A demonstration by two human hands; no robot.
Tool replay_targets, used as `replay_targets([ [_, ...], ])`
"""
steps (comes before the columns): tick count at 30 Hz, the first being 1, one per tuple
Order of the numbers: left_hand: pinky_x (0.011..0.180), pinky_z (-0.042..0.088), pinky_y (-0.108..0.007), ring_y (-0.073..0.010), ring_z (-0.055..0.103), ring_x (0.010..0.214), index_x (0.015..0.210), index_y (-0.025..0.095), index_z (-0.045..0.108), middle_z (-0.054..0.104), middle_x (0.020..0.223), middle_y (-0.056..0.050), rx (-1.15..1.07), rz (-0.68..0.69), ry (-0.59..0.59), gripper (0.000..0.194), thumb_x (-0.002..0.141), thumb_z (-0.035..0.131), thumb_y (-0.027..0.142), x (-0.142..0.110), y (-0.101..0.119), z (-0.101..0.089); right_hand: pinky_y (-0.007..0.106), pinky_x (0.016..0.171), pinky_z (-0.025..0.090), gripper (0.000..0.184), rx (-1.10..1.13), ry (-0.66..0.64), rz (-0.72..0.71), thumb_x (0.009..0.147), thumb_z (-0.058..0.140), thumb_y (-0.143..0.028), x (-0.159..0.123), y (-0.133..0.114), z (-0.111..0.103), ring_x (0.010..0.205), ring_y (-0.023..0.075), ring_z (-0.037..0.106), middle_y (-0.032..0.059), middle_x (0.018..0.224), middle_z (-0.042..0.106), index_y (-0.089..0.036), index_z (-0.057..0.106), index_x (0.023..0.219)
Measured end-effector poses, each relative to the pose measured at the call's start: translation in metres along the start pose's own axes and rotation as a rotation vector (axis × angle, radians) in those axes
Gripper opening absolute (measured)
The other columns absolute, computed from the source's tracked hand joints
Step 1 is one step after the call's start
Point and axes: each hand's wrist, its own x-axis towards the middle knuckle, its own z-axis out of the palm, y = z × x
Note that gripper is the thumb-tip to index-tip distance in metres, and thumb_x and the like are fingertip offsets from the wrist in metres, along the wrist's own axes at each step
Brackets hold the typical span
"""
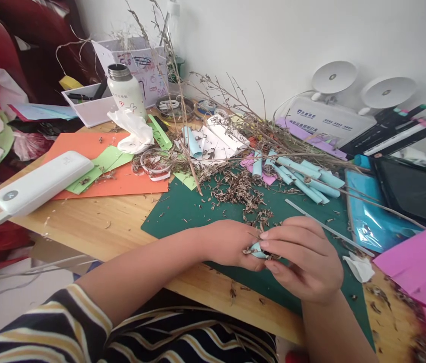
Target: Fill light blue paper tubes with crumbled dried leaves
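My left hand [231, 243] is wrapped round a light blue paper tube [258, 250], of which only the end shows. Bits of dry leaf stick out at that end. The fingers of my right hand [305, 257] are bent together over it, pinching dry leaf crumbs at the opening. Both hands are above the dark green mat [182, 212]. Just beyond them lies a heap of crumbled dry leaves [241, 189]. Several rolled light blue paper tubes [305, 181] lie to its right. The rest of the held tube is hidden by my hands.
Long dry twigs [231, 96] stretch across the back. A white open bottle [125, 91] and a white power bank [42, 181] stand left, near orange paper [140, 184]. A thin white stick [326, 227], blue packet [371, 217] and pink paper [417, 262] lie right.
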Motion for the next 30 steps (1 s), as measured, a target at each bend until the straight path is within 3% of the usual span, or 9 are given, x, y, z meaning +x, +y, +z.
replay_targets([
  [5,0.043,0.024,-0.019,-0.0095,0.045,0.051,0.063,0.016,0.050,0.054,0.062,0.001,-0.017,-0.060,-0.053,0.027,0.075,0.046,0.039,0.001,0.001,-0.002,0.033,0.060,0.042,0.009,-0.012,-0.008,0.005,0.075,0.044,-0.019,0.001,0.000,-0.002,0.069,0.0157,0.049,0.0064,0.079,0.057,-0.018,0.054,0.074],
  [10,0.047,0.027,-0.020,-0.0109,0.048,0.056,0.066,0.017,0.051,0.057,0.067,0.000,-0.017,-0.033,-0.028,0.025,0.076,0.045,0.038,0.000,0.001,-0.001,0.033,0.061,0.041,0.010,0.007,-0.036,0.033,0.071,0.043,-0.014,0.003,-0.003,0.000,0.070,0.0158,0.047,0.0062,0.081,0.054,-0.018,0.052,0.075],
  [15,0.053,0.032,-0.019,-0.0116,0.051,0.064,0.078,0.018,0.050,0.059,0.078,0.001,-0.135,-0.025,0.044,0.015,0.073,0.051,0.032,-0.003,0.000,0.000,0.035,0.065,0.041,0.027,0.038,0.017,0.076,0.065,0.047,-0.009,-0.003,0.000,0.003,0.079,0.0182,0.047,0.0074,0.089,0.048,-0.018,0.050,0.091],
  [18,0.056,0.034,-0.018,-0.0110,0.051,0.066,0.080,0.019,0.050,0.058,0.078,0.002,-0.232,-0.040,0.048,0.016,0.074,0.051,0.033,-0.004,-0.001,0.000,0.037,0.065,0.041,0.039,0.082,0.108,0.092,0.066,0.050,-0.019,-0.010,0.008,0.000,0.088,0.0226,0.045,0.0105,0.101,0.045,-0.019,0.048,0.105],
  [21,0.058,0.035,-0.017,-0.0100,0.051,0.068,0.078,0.019,0.049,0.057,0.078,0.003,-0.295,-0.050,0.031,0.015,0.075,0.051,0.034,-0.004,-0.001,0.000,0.037,0.062,0.041,0.043,0.113,0.116,0.087,0.066,0.053,-0.025,-0.013,0.016,-0.009,0.084,0.0225,0.046,0.0098,0.096,0.047,-0.019,0.048,0.108],
  [25,0.057,0.035,-0.016,-0.0097,0.051,0.066,0.078,0.019,0.049,0.056,0.077,0.003,-0.277,-0.085,0.040,0.017,0.074,0.052,0.035,-0.004,-0.001,-0.001,0.034,0.059,0.043,0.038,0.121,-0.029,0.057,0.065,0.054,-0.010,-0.010,0.016,-0.017,0.074,0.0182,0.049,0.0072,0.083,0.051,-0.017,0.050,0.103],
  [30,0.057,0.035,-0.017,-0.0108,0.052,0.066,0.079,0.019,0.050,0.058,0.077,0.003,-0.241,-0.077,0.035,0.017,0.074,0.051,0.035,-0.004,0.000,-0.001,0.032,0.057,0.044,0.029,0.114,-0.025,0.014,0.066,0.052,-0.001,-0.005,0.009,-0.011,0.070,0.0149,0.052,0.0065,0.079,0.055,-0.015,0.052,0.091],
])
